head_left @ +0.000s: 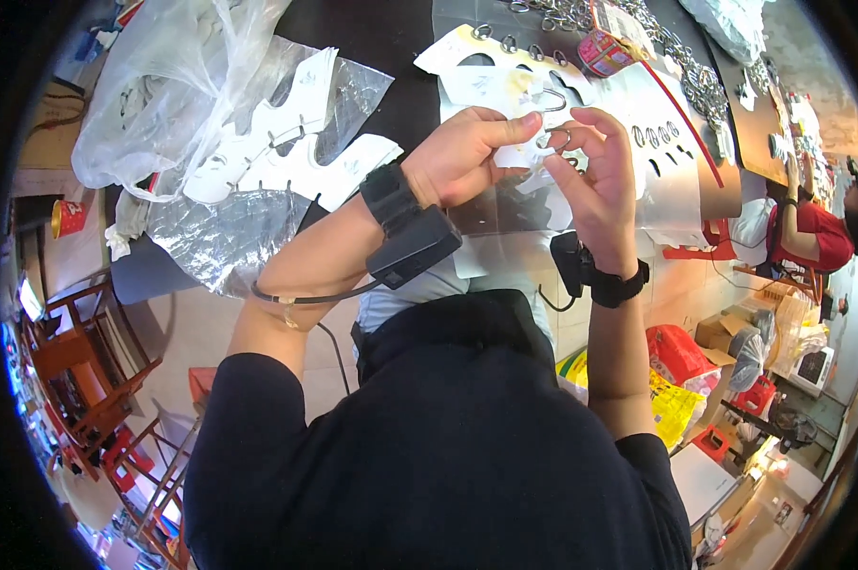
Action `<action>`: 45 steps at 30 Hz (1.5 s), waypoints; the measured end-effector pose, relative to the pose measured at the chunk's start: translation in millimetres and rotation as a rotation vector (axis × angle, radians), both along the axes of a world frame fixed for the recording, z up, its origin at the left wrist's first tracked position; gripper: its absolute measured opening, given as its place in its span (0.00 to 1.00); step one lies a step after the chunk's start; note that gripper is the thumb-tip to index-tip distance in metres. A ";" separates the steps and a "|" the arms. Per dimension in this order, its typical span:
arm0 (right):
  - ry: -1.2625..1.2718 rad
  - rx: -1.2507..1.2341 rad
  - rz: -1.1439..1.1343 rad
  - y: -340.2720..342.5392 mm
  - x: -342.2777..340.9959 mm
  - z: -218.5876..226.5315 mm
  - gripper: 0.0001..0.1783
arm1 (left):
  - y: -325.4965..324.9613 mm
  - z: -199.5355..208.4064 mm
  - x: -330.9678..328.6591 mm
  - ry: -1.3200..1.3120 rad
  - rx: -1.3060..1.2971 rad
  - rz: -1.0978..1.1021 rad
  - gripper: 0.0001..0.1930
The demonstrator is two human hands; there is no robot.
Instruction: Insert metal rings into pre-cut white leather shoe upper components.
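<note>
My left hand (467,160) is closed, thumb over fingers, on the edge of a small white card (521,152). Facing it, my right hand (598,180) pinches a small metal ring (564,139) between thumb and fingers, beside the card's edge. Whether the ring passes through the card cannot be made out. Just beyond my hands lies a larger white card (491,87) with cut-out notches, and a metal hook-shaped piece (554,99) shows by its edge. Several metal rings (508,44) sit along a yellowish card behind it.
White cards with rings (301,157) lie on clear plastic at left, beside a plastic bag (177,85). Metal chains (705,90), a pink tub (604,53), a red strip (684,123) and a row of rings (655,136) lie to the right. Another person (819,233) works at far right.
</note>
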State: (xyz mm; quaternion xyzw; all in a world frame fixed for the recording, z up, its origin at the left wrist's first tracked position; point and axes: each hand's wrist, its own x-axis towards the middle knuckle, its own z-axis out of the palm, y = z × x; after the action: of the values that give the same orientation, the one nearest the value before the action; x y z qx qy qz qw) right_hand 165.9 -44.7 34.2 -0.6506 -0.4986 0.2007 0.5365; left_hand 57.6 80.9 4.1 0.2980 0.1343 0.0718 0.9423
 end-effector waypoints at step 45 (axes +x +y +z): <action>0.815 -0.135 -0.046 -1.2 12.8 -2.9 0.23 | 0.9 -13.0 8.5 0.092 -0.054 0.097 0.12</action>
State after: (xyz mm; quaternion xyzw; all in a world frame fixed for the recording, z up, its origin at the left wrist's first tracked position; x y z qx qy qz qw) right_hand 178.8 -45.9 31.3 -0.5628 -0.2164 0.4621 0.6503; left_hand 66.1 81.8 -8.9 0.2686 0.1937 0.0999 0.9383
